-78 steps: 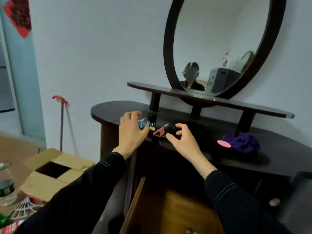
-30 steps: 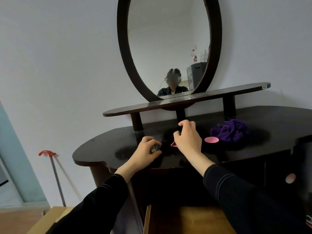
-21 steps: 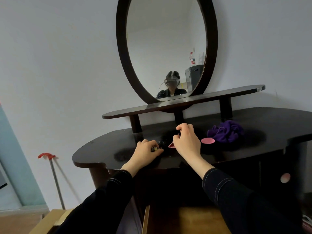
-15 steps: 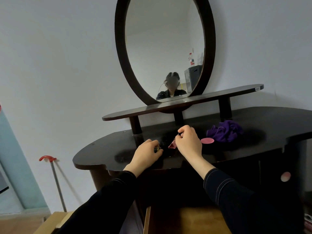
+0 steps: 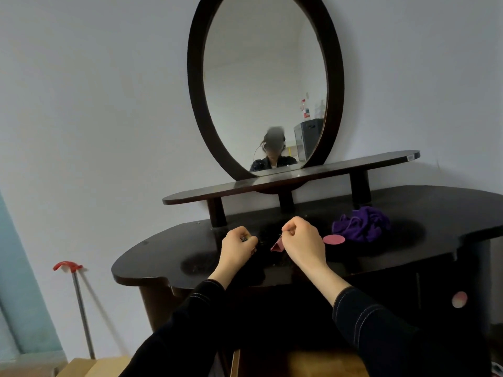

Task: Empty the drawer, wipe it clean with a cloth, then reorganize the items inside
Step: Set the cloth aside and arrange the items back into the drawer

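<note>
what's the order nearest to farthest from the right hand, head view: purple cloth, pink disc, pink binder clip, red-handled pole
1. pink binder clip, held by the right hand
2. pink disc, just right of the hand
3. purple cloth, farther right
4. red-handled pole, far left

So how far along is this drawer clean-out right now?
Done: the drawer is pulled open, and a pink disc sits on the dresser top. In hand: the left hand grips small clips, the right hand pinches a pink binder clip. Left, probably: the purple cloth lies untouched, so wiping and reorganizing.
</note>
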Tool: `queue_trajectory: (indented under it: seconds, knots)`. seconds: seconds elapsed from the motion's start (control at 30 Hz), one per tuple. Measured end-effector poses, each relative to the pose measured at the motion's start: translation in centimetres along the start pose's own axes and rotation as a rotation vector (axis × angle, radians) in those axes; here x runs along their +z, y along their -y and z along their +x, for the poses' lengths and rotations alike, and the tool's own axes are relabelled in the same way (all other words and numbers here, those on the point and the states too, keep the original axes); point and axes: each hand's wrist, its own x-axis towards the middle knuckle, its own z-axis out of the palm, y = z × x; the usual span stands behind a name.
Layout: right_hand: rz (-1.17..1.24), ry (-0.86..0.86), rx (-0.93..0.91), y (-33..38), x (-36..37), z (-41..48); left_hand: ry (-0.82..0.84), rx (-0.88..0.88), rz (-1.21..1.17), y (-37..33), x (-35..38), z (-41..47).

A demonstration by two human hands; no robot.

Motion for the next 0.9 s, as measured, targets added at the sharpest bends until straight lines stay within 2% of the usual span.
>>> queue_trajectory:
  seconds: [0.13, 0.27, 0.33, 0.43, 0.53, 0.7, 0.8, 0.9]
  knots:
    - [-0.076, 0.099, -0.131, 0.4, 0.2, -0.3, -0.166, -0.29, -0.533, 0.5, -0.1, 1.3]
    - [-0.237, 0.342, -0.335, 1.0, 2.3, -0.6, -0.275, -0.515, -0.933, 1.1, -0.8, 2.0]
    - [-0.199, 0.426, -0.301, 1.6, 3.7, -0.5, -0.279, -0.596, -1.13, 1.0, -1.1, 1.9]
    - [0.044, 0.476, -0.164, 2.6, 5.2, -0.2, -0.26, -0.658, -1.369, 0.5, -1.2, 1.2]
    - [0.209, 0.439, -0.123, 3.2, 5.0, -0.6, -0.232, -0.667, -1.456, -0.5, -1.0, -0.4]
    - [0.436, 0.384, -0.052, 4.4, 1.4, -4.4, -0.135, -0.729, -1.41, -4.5, -1.0, -5.2]
    - [0.496, 0.271, -0.091, 4.4, -1.5, -9.4, -0.015, -0.769, -1.413, -6.7, -1.1, -9.7]
    - [0.459, 0.28, -0.153, 3.1, -4.4, -14.7, 0.083, -0.803, -1.422, -6.9, -0.1, -15.6]
